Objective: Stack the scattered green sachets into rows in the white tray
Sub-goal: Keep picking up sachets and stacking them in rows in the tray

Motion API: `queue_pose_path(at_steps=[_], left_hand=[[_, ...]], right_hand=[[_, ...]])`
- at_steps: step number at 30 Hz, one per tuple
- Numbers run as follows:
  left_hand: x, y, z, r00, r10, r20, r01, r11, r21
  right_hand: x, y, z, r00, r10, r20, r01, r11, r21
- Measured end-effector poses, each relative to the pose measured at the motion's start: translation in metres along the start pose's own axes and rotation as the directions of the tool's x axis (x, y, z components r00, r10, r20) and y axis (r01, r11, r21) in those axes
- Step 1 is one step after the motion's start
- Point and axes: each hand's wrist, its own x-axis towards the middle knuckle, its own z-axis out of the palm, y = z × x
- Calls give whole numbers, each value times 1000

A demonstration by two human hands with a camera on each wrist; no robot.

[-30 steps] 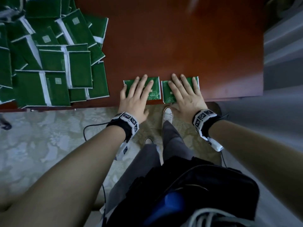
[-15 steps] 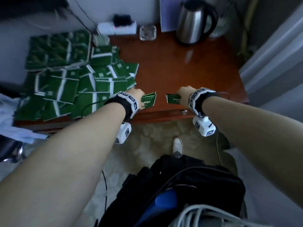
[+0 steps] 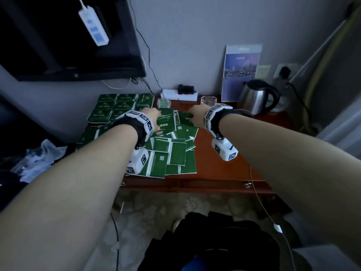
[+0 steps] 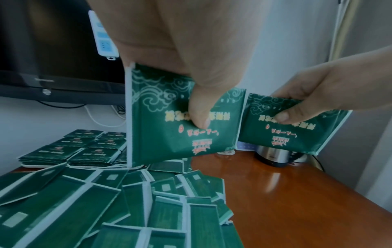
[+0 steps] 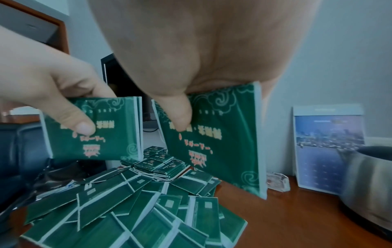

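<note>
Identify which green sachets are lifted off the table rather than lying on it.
Two small stacks: one pinched by the left hand, one by the right hand. They hang upright, printed fronts showing; the loose pile lies flat.

Dim, bluish light throughout; a soft sheen lies on the bench; wide-angle bending at edges; sachet print blurred.
</note>
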Motion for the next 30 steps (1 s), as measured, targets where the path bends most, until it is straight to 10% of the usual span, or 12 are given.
queue_pose_path(at_steps=[15, 30], left_hand=[[97, -189, -17, 993, -106, 52, 105, 994, 38], [177, -354, 29, 985, -66, 157, 59, 997, 49]], right_hand=[[199, -125, -20, 997, -60, 51, 58, 997, 46], [263, -220, -17, 996, -10, 86, -3, 987, 159]])
